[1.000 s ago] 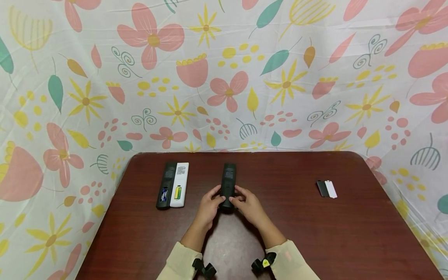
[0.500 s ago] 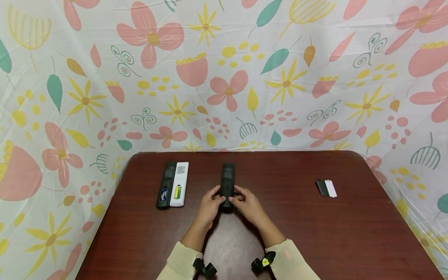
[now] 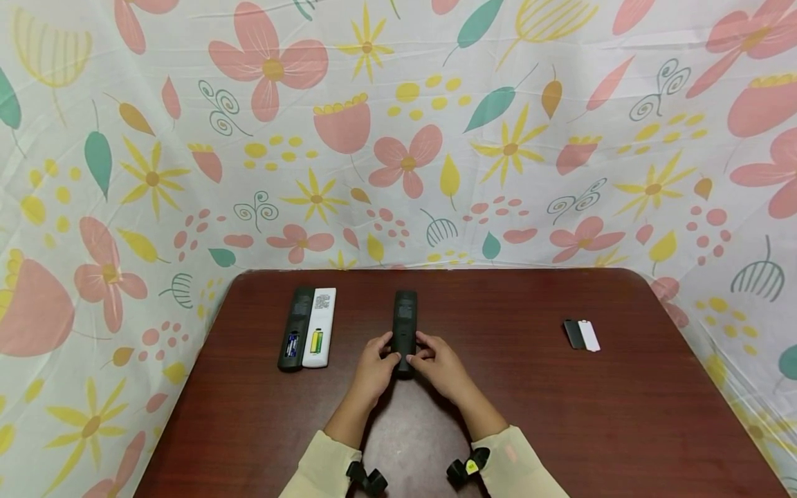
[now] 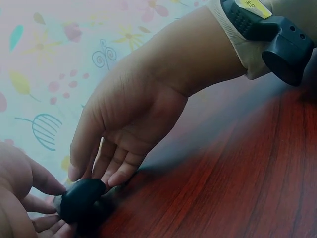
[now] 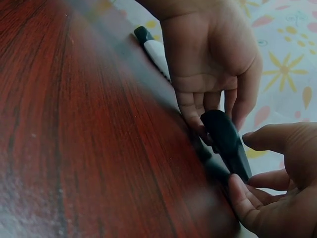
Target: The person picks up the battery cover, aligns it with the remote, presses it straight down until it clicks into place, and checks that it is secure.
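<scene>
- Left of the fingers lay a coverless black remote control (image 3: 302,311) and a coverless white remote control (image 3: 322,311).
- Left hand (image 3: 373,366) pinched the left edge of the middle black remote control (image 3: 405,321).
- Between both hands' fingertips, it seemed light, stiff and slightly slick; its long edges looked surest to hold.
- Right hand (image 3: 443,366) pinched its right edge.
- Well right of the fingers lay a black battery cover (image 3: 573,335) and a white battery cover (image 3: 589,336).

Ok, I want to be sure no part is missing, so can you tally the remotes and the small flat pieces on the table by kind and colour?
Black remotes: 2
White remote: 1
Small black piece: 1
Small white piece: 1
Total: 5
</scene>
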